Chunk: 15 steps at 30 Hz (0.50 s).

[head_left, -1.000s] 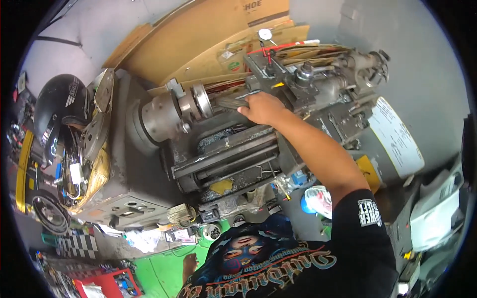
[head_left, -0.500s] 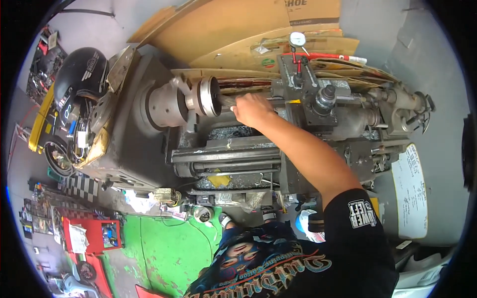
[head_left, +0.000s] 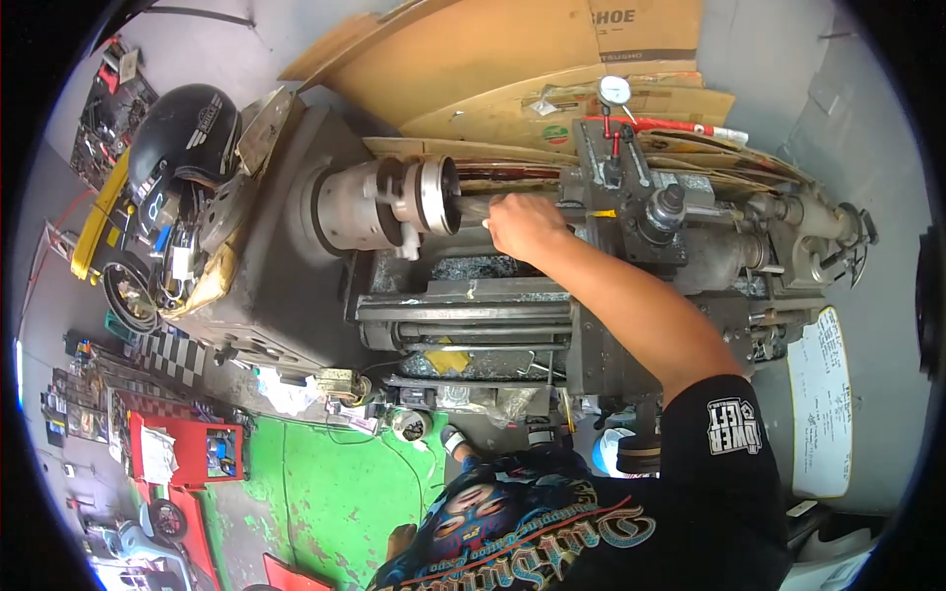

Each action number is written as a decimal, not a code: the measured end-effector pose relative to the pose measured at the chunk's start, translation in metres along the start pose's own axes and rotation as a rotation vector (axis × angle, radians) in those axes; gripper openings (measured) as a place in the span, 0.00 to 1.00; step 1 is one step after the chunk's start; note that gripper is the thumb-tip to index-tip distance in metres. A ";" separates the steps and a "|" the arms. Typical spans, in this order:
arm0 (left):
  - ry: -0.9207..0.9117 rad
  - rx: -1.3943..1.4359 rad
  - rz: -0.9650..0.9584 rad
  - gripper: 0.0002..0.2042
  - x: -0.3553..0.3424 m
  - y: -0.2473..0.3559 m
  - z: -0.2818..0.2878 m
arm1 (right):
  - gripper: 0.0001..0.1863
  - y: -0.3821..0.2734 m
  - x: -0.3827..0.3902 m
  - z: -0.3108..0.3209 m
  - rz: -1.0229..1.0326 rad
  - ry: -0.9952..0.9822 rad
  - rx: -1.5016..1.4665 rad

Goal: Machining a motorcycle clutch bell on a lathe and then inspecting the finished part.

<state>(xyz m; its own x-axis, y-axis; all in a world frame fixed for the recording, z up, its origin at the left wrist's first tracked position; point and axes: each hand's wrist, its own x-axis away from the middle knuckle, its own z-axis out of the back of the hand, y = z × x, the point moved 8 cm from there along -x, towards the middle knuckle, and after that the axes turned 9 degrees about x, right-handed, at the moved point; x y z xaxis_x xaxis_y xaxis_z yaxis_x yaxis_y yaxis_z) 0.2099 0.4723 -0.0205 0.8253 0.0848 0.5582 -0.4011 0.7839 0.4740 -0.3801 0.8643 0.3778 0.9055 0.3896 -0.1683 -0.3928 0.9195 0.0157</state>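
Observation:
My right hand (head_left: 527,225) is closed in a fist just right of a bright metal ring (head_left: 437,195) mounted in the lathe chuck (head_left: 353,209). A greyish, blurred length (head_left: 475,209) runs from the fist into the ring's mouth. What it is I cannot make out, as the fingers cover its end. Jaws on the chuck stand out around the ring's left side. To the right of the fist, a yellow-tipped tool (head_left: 601,213) points out from the tool post (head_left: 667,212). Only a small part of my left hand (head_left: 400,540) shows low down beside my shirt, its fingers hidden.
A dial gauge (head_left: 614,92) on a red-jointed stand rises behind the carriage. Cardboard sheets (head_left: 493,74) line the back wall. A black helmet (head_left: 185,133) and loose parts lie on the headstock (head_left: 286,207). A red tool cart (head_left: 187,455) stands on the green floor at lower left.
The chuck has turned: its jaws stand at different angles around the ring. The whole view has shifted slightly, while my right fist keeps its place by the ring. More of my left hand shows.

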 end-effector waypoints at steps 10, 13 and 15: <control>-0.134 -0.118 0.010 0.19 -0.002 -0.023 -0.006 | 0.13 -0.015 0.017 0.017 0.056 0.017 0.002; 0.023 -0.026 -0.105 0.17 0.000 0.002 0.012 | 0.15 -0.010 0.006 0.004 0.048 0.000 0.021; 0.189 0.067 -0.216 0.16 0.002 0.023 0.033 | 0.16 -0.007 -0.003 -0.001 0.046 -0.008 0.035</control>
<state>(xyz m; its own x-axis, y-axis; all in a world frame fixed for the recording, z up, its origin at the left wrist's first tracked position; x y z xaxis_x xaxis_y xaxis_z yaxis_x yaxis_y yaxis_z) 0.1894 0.4703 0.0142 0.9513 0.0387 0.3057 -0.2284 0.7546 0.6151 -0.3803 0.8569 0.3773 0.8880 0.4317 -0.1586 -0.4282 0.9019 0.0575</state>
